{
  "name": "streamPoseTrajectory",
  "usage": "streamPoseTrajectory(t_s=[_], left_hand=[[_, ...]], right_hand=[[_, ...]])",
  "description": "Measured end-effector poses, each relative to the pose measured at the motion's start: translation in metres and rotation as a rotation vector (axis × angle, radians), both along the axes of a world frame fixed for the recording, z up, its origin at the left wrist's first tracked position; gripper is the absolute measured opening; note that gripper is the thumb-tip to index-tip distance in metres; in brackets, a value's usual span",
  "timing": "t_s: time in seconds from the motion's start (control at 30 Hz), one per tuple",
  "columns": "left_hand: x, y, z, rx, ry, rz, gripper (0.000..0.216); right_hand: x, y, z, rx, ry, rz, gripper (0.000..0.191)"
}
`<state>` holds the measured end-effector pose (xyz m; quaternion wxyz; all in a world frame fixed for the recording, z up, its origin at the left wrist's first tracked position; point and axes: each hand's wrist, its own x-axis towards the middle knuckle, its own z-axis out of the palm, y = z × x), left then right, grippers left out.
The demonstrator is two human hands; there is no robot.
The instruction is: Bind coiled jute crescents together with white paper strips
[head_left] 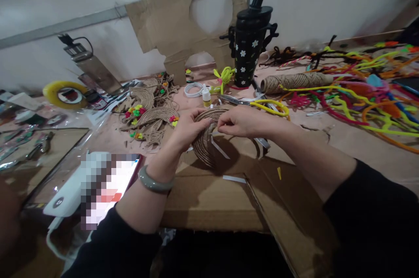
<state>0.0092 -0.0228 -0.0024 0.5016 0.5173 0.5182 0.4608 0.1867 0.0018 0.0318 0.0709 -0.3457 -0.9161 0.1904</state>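
Observation:
My left hand [187, 132] and my right hand [240, 121] meet over a curved piece wrapped in brown jute twine [206, 138], held above a flat cardboard sheet [212, 195]. Both hands pinch it: the left grips its left side, the right holds its upper edge near a white strip [218, 147]. A grey-green bangle [155, 182] sits on my left wrist. Both sleeves are black.
Finished twine arcs with bright pom-poms [147, 112] lie at left. Scissors with yellow handles [258, 104], a small glue bottle [206, 97], a jute spool [294, 81], a black flowered tumbler [250, 51] and a pile of pipe cleaners [366, 86] lie behind. A phone [108, 186] rests front left.

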Motion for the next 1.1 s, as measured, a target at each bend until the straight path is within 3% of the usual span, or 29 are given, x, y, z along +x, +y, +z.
streamPoseTrajectory(t_s=[0.27, 0.7, 1.1], left_hand=[[0.000, 0.002, -0.002, -0.010, 0.000, -0.029, 0.029], [-0.002, -0.001, 0.000, -0.062, -0.035, -0.178, 0.035], [0.000, -0.001, -0.003, 0.032, 0.122, -0.142, 0.030]], right_hand=[[-0.006, -0.005, 0.003, 0.121, -0.106, -0.108, 0.025], [-0.008, -0.004, -0.009, 0.218, -0.115, -0.142, 0.027], [-0.012, -0.005, -0.016, 0.238, -0.102, -0.211, 0.028]])
